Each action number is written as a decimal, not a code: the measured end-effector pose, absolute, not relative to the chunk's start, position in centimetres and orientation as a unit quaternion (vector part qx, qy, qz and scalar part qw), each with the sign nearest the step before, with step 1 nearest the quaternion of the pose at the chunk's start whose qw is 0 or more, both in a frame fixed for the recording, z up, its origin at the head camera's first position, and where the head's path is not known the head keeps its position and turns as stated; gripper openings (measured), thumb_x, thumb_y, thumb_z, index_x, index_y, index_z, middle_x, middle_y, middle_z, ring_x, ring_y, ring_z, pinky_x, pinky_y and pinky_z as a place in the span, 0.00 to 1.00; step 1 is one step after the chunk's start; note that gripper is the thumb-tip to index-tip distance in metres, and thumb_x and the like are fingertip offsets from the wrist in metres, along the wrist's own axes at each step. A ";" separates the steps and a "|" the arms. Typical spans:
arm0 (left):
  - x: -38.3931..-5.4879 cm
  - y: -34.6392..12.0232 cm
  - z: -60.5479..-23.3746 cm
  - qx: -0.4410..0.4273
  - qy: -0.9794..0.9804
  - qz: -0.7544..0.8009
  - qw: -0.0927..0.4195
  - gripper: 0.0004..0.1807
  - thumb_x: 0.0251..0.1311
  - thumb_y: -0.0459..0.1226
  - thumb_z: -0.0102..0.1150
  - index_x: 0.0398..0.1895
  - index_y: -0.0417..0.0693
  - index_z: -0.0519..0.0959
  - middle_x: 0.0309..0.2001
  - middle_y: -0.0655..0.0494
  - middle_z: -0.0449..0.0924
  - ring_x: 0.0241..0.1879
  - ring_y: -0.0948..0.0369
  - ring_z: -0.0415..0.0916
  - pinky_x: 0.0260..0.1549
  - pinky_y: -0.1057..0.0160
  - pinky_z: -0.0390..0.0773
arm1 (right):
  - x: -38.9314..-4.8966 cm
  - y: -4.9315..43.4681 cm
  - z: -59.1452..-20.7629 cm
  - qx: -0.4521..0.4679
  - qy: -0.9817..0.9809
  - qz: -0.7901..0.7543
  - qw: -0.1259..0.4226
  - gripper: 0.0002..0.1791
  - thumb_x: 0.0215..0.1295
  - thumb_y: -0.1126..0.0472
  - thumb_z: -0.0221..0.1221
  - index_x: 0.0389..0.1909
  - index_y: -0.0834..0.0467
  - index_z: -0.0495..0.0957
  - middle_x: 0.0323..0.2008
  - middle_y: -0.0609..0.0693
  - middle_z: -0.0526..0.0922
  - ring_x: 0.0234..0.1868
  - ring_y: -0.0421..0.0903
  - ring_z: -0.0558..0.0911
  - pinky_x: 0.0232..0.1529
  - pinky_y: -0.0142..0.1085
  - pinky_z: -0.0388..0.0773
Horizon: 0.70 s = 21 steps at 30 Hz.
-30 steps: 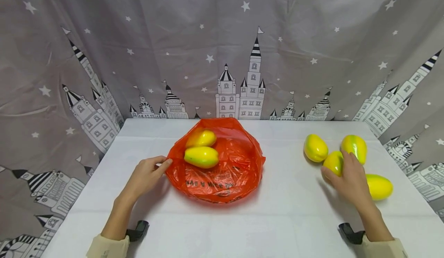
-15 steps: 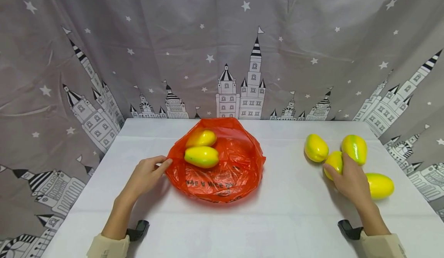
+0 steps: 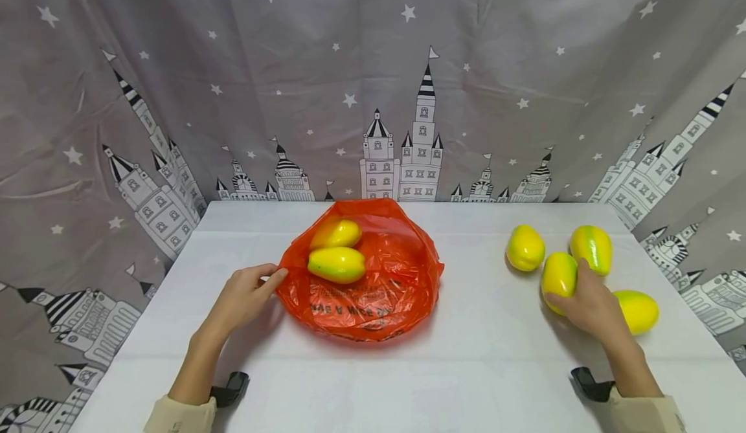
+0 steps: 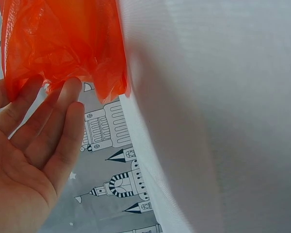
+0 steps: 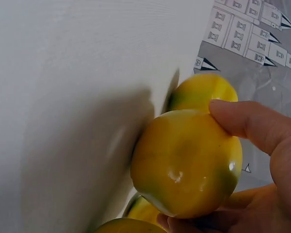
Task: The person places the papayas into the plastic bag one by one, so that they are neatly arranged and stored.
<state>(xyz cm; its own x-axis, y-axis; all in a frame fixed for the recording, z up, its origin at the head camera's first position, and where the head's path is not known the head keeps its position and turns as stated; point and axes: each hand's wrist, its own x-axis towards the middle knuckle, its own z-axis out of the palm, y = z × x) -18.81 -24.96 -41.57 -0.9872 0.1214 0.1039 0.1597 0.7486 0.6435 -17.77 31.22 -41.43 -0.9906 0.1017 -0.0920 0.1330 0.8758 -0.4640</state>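
Observation:
A red plastic bag lies spread with its mouth facing up, and two yellow-green mangoes rest inside it at the left. My left hand pinches the bag's left edge between thumb and fingers; the left wrist view shows the red film at the fingertips. On the right, my right hand grips a mango among the loose ones. The right wrist view has the thumb on one side of this mango and fingers partly hidden beneath it.
Three other mangoes lie around the right hand: one mango to the left, another mango behind, and a third mango to the right. A white cloth covers the table. Behind it hangs a grey castle-print curtain.
The right hand's hold has shifted slightly on its mango, which now shows more of its top and stands more upright. The left hand and bag stay put; the head view has shifted slightly.

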 end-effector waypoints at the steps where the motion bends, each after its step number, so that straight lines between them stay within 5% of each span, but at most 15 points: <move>1: -18.8 -24.9 -41.6 -0.075 -0.935 -0.346 0.027 0.23 0.73 0.47 0.51 0.54 0.35 0.80 0.48 0.41 0.83 0.43 0.48 0.81 0.44 0.48 0.81 | -17.7 31.3 -41.3 0.064 0.966 -0.245 0.045 0.58 0.62 0.51 0.63 0.71 0.79 0.33 0.60 0.85 0.57 0.52 0.75 0.67 0.51 0.67 0.65; 11: -18.7 -24.9 -41.4 -0.076 -0.934 -0.347 0.030 0.23 0.73 0.46 0.52 0.54 0.35 0.80 0.48 0.41 0.83 0.43 0.48 0.81 0.43 0.48 0.81 | -17.4 31.3 -42.3 0.047 0.957 -0.285 0.037 0.55 0.62 0.56 0.63 0.73 0.76 0.34 0.62 0.80 0.58 0.53 0.71 0.67 0.52 0.67 0.64; 21: -18.7 -25.0 -41.5 -0.084 -0.934 -0.346 0.037 0.22 0.73 0.46 0.52 0.52 0.36 0.81 0.47 0.42 0.83 0.42 0.49 0.81 0.42 0.48 0.81 | -17.1 31.3 -42.6 0.005 0.950 -0.311 0.022 0.54 0.64 0.56 0.64 0.75 0.71 0.37 0.70 0.78 0.48 0.65 0.78 0.56 0.59 0.72 0.54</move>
